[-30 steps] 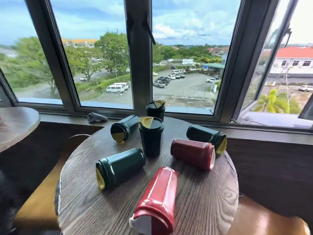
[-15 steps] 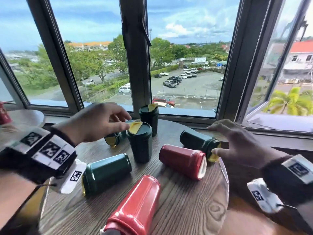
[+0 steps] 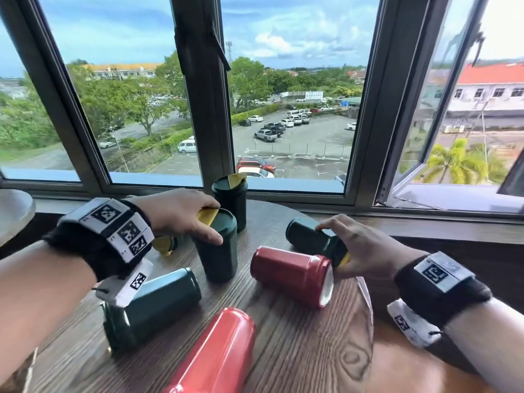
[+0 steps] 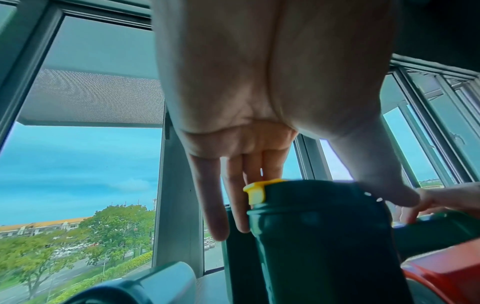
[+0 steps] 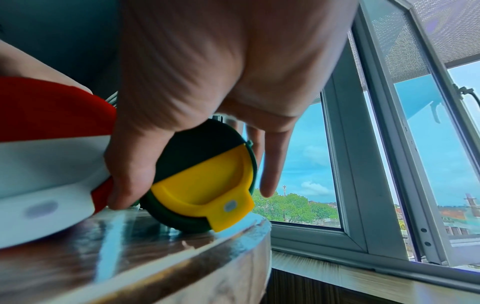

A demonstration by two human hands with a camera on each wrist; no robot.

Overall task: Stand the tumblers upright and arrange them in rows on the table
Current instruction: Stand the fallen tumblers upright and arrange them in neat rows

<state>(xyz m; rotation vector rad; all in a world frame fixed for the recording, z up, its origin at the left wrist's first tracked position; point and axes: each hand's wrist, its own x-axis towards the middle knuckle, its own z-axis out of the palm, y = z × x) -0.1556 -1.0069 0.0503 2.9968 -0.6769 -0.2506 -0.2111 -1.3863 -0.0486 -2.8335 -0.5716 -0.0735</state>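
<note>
Tumblers are all over the round table [image 3: 297,350], most still lying down. The left hand [image 3: 175,214] comes down over the top of the near upright green tumbler [image 3: 219,251], thumb on one side of the lid and fingers [image 4: 215,205] down the far side, so it's gripping it around the rim next to the yellow flap [image 4: 255,192]. A second upright green one [image 3: 231,199] stands right behind it by the window [image 3: 204,109]. The right hand [image 3: 365,251] curls over a lying green tumbler [image 3: 309,236] at its lid end, thumb [image 5: 130,170] against the lid, fingers draped over the body; that lid sits right at the table edge on the right. A red tumbler [image 3: 292,275] lies just beside it, touching the thumb side of the hand. Nearer the front there's another lying green [image 3: 153,307] and a long red one [image 3: 215,355], with bare wood between them and the right edge. One more green [image 3: 166,245] is mostly hidden behind the left wrist. All the lids I can see are on, so no clue what's inside.
</note>
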